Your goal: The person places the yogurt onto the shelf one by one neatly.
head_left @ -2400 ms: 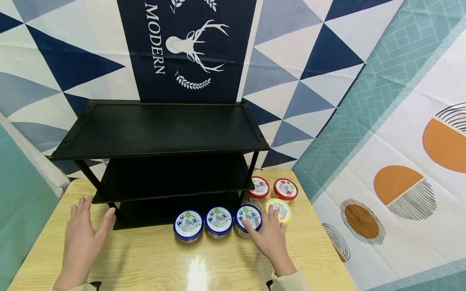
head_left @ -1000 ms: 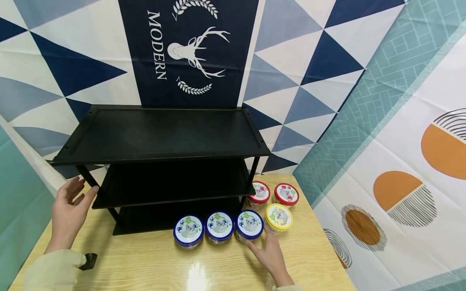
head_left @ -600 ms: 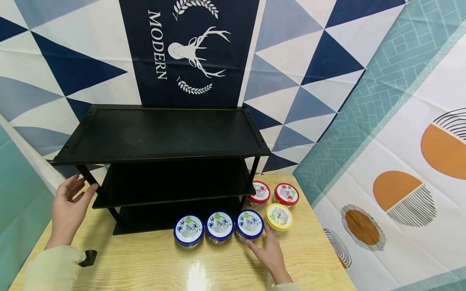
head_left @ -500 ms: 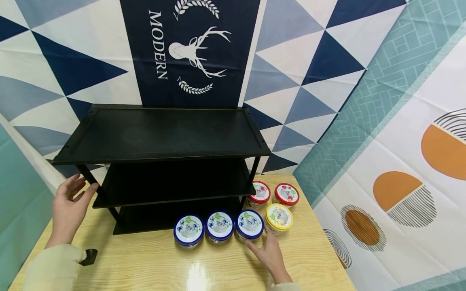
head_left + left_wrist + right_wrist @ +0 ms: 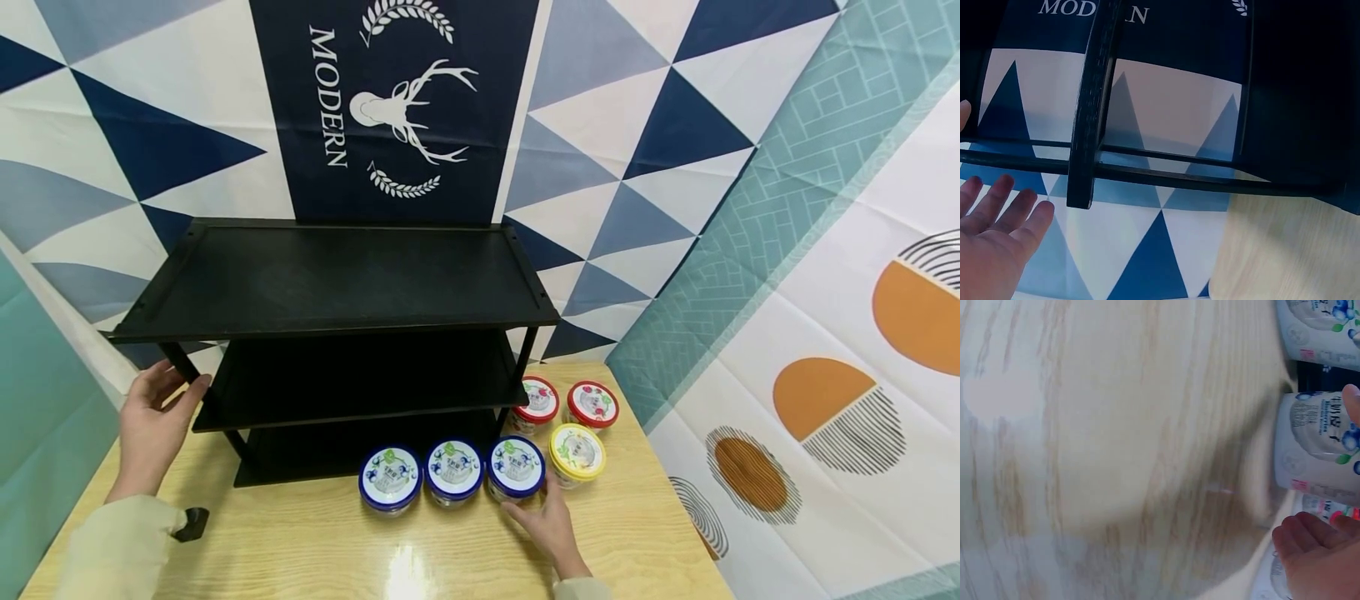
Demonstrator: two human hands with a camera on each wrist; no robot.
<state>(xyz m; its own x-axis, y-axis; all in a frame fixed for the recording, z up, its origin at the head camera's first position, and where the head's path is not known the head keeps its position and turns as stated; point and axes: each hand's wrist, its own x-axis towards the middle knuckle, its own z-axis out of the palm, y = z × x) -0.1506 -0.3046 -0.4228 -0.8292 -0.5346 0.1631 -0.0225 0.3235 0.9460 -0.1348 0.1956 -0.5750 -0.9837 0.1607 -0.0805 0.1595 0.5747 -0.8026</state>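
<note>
My right hand (image 5: 549,525) is at the rightmost blue-lidded tub (image 5: 516,463), thumb at its front and fingers round its right side. In the right wrist view the thumb overlaps the label of this tub (image 5: 1317,440), which shows blueberries. Two more blue-lidded tubs (image 5: 454,468) stand in line to its left, before the black rack's bottom shelf. At the left end of the black rack (image 5: 337,279), my left hand (image 5: 153,429) has its thumb beside the front post. In the left wrist view the fingers of that hand (image 5: 1004,244) are spread and loosely bent, apart from the bars.
A yellow-lidded tub (image 5: 577,451) stands right of my right hand, with two red-lidded tubs (image 5: 593,404) behind it. The left red one is partly behind the rack. Everything stands on a wooden table (image 5: 300,542) against a patterned cloth wall (image 5: 592,108).
My left hand has moved up and left to the rack's front post. The right hand has come from between the blue and yellow tubs down to the rightmost blue one's front right side.
</note>
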